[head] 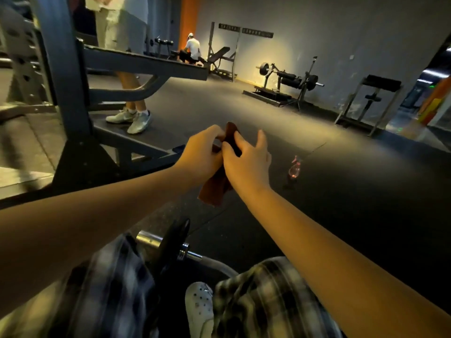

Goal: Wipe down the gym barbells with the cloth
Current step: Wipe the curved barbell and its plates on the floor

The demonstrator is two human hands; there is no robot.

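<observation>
Bunching the cloth (214,191), left hand (202,152) and right hand (246,159) both in pinching grip; next I bring it down to the barbell (150,239).

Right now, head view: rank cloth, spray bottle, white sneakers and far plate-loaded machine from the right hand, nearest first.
1. cloth: pinched in the right hand itself, also held by the left hand.
2. spray bottle: on the floor, just to its right.
3. white sneakers: ahead, on the left.
4. plate-loaded machine: far back by the wall, right of centre.
</observation>
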